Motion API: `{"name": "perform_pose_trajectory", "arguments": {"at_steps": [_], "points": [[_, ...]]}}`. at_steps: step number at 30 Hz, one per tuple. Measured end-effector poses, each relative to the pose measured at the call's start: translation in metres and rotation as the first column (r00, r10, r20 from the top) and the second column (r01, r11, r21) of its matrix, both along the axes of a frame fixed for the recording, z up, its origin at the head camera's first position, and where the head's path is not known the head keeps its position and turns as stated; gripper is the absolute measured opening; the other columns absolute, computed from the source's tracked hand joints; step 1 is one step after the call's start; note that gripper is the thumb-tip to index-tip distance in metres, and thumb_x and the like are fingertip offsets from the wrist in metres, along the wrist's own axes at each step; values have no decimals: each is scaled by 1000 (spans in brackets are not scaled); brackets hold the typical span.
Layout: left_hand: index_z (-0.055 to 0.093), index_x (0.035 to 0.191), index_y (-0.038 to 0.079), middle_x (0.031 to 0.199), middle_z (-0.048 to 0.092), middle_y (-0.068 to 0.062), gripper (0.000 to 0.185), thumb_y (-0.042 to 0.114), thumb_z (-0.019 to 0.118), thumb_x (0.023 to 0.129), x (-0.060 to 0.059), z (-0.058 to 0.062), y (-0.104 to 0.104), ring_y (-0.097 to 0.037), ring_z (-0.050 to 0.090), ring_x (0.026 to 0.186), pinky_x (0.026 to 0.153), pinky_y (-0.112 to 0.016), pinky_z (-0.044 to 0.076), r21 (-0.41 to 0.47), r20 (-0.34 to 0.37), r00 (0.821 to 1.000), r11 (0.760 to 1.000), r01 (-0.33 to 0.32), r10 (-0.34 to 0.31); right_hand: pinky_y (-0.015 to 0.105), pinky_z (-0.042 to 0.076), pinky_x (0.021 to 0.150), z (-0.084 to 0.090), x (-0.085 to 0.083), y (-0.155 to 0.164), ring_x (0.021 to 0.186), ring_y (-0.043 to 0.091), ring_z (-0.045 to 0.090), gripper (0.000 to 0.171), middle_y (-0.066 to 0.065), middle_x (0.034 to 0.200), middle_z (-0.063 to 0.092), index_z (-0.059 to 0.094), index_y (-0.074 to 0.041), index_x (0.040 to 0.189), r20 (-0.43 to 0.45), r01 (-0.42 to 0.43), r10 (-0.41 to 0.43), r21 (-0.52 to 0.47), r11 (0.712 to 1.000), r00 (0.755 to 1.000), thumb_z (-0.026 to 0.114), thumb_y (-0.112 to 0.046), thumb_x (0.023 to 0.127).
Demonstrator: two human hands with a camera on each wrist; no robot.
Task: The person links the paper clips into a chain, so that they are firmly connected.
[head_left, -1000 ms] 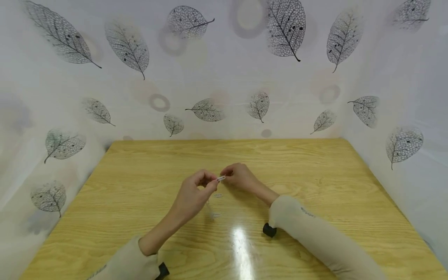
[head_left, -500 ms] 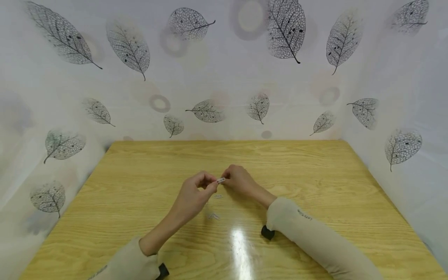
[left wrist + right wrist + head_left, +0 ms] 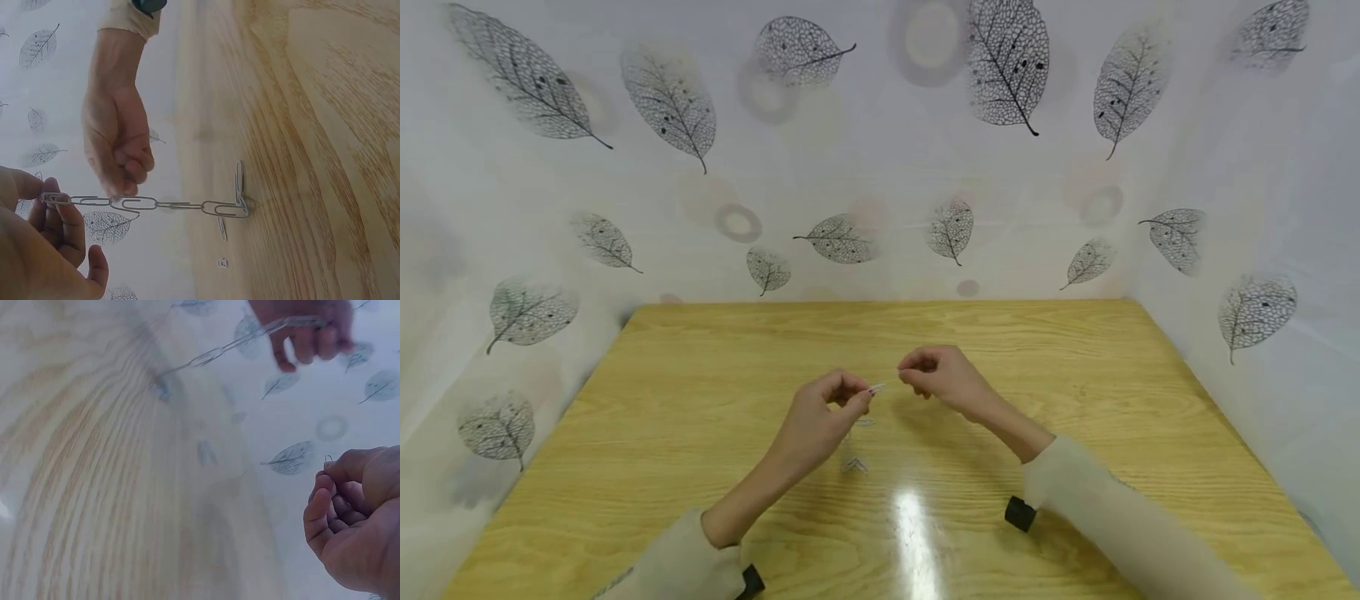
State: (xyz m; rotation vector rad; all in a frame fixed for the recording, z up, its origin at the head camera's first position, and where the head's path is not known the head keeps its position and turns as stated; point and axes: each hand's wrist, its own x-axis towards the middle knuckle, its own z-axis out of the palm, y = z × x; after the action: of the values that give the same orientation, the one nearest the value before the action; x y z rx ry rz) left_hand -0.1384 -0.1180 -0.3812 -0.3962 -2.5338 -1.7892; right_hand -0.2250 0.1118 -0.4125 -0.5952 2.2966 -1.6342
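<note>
A chain of linked paper clips (image 3: pixel 137 204) hangs from my left hand (image 3: pixel 820 421), whose thumb and fingers pinch its top clip (image 3: pixel 877 388). The lower links (image 3: pixel 240 181) lie bent on the table. My right hand (image 3: pixel 951 382) is raised a short way to the right, apart from the chain. Between its thumb and index finger it pinches a paper clip (image 3: pixel 329 458); only a small wire loop sticks out, the rest hidden by the fingertips.
A loose paper clip (image 3: pixel 866 422) lies on the wooden table (image 3: pixel 1037 350) beyond the chain's lower end. In the left wrist view another small clip-like piece (image 3: pixel 222 263) lies near it. A leaf-patterned white curtain (image 3: pixel 880 167) stands behind and at both sides.
My right hand has moved away from the left hand, up and to the right. The left hand stays nearly in place, while the chain's lower end has shifted slightly on the table.
</note>
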Motion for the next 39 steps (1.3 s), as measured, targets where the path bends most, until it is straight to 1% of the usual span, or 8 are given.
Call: {"name": "perform_pose_trajectory", "arguments": {"at_steps": [4, 9, 11, 18, 21, 25, 33, 39], "points": [[71, 99, 5, 86, 69, -3, 7, 11, 67, 100, 0, -1, 2, -28, 63, 80, 61, -26, 48, 6, -4, 1000, 1000, 15, -15, 30, 51, 65, 23, 15, 11, 71, 17, 57, 20, 9, 81, 64, 70, 7, 112, 21, -11, 12, -52, 999, 1000, 66, -10, 101], [71, 99, 5, 89, 71, -8, 8, 13, 68, 101, -1, -2, 4, -22, 64, 81, 63, -26, 49, 1, -16, 999, 999, 43, -43, 26, 50, 63, 40, 28, 18, 71, 16, 58, 23, 8, 82, 64, 69, 10, 114, 16, -15, 16, -72, 997, 1000, 66, -10, 102], [71, 99, 6, 89, 71, -7, 9, 14, 68, 101, -2, -2, 5, -19, 64, 80, 65, -27, 50, -5, -14, 998, 998, 55, -55, 26, 50, 64, 42, 30, 20, 72, 17, 59, 22, 10, 84, 64, 70, 9, 114, 3, -30, 30, -82, 996, 1000, 66, -9, 102], [72, 100, 6, 89, 71, -1, 9, 15, 68, 101, -4, -1, 9, -22, 65, 82, 68, -29, 51, -32, -21, 996, 996, 87, -87, 26, 51, 65, 41, 36, 17, 72, 17, 58, 17, 15, 86, 63, 69, 10, 111, -4, -77, 77, -155, 985, 997, 64, -4, 102], [72, 99, 6, 90, 71, -4, 8, 14, 68, 101, -5, -1, 11, -19, 63, 80, 66, -28, 50, -37, -21, 996, 996, 86, -87, 25, 50, 63, 42, 38, 16, 71, 15, 57, 17, 15, 85, 62, 70, 10, 110, -7, -75, 75, -169, 983, 997, 64, -3, 101], [72, 97, 8, 90, 71, -8, 7, 13, 68, 100, -6, -1, 12, -18, 61, 78, 66, -28, 49, -35, -21, 996, 996, 82, -82, 25, 50, 63, 44, 41, 14, 71, 14, 58, 15, 12, 85, 64, 71, 7, 109, -12, -69, 68, -170, 983, 998, 65, -4, 101], [72, 97, 8, 87, 70, -5, 7, 13, 68, 100, -6, 2, 16, -18, 59, 75, 64, -29, 49, -42, -18, 996, 996, 83, -84, 25, 52, 66, 47, 44, 11, 73, 15, 59, 15, 7, 88, 67, 71, 7, 110, -23, -71, 69, -162, 984, 997, 64, -3, 102], [72, 97, 9, 88, 70, -2, 7, 14, 67, 100, -5, 4, 16, -18, 60, 78, 68, -31, 50, -52, -17, 996, 995, 87, -88, 26, 53, 67, 48, 46, 11, 74, 14, 59, 15, 7, 89, 67, 71, 8, 110, -50, -94, 87, -149, 984, 995, 63, -1, 102]]}}
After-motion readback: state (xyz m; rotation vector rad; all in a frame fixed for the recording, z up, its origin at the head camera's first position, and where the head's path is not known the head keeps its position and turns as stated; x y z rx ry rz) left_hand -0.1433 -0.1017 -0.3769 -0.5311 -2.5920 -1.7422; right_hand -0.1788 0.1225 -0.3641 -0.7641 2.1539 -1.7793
